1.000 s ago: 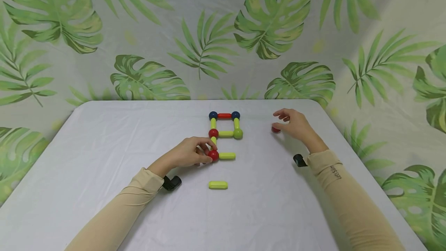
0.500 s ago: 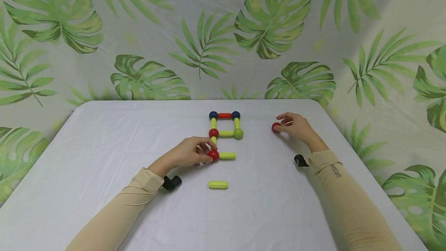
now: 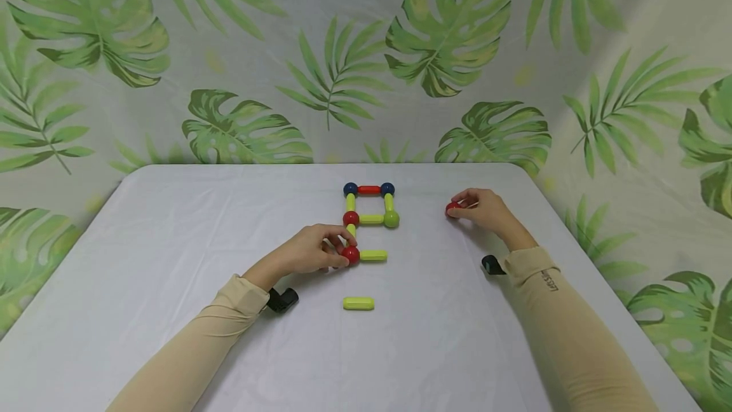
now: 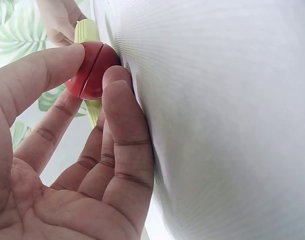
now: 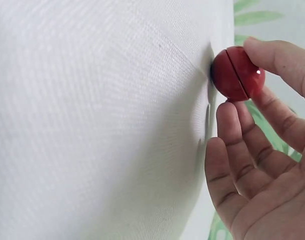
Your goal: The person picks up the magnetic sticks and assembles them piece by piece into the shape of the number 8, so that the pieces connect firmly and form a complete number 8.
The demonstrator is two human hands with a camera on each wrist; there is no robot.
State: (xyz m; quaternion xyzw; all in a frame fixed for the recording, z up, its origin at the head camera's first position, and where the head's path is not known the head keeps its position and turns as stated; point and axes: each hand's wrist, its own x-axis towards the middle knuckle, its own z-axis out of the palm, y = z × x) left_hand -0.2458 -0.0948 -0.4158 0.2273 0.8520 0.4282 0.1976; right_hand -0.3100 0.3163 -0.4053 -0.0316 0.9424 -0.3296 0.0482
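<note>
My left hand [image 3: 311, 250] pinches a red ball [image 3: 351, 255] at the near corner of a joined frame of balls and rods. From that ball a yellow-green rod [image 3: 373, 255] points right, and another [image 3: 351, 231] runs back to a second red ball [image 3: 351, 219]. In the left wrist view the thumb and fingers hold the seamed red ball [image 4: 94, 70] with rods on two sides. Over at the right, my right hand [image 3: 486, 210] pinches a loose red ball [image 3: 452, 209]. The right wrist view shows this ball [image 5: 237, 73] between thumb and fingers, close against the cloth.
The frame's far part has two dark blue balls [image 3: 351, 190], a red rod [image 3: 368, 190] and a green ball [image 3: 391, 219]. A loose yellow-green rod [image 3: 358, 303] lies nearer on the white-covered table [image 3: 171, 240]. Behind hangs a leaf-print cloth [image 3: 246, 49].
My right hand's fingers have closed around the loose red ball, coming down and slightly nearer. My left hand and the joined frame have stayed in place.
</note>
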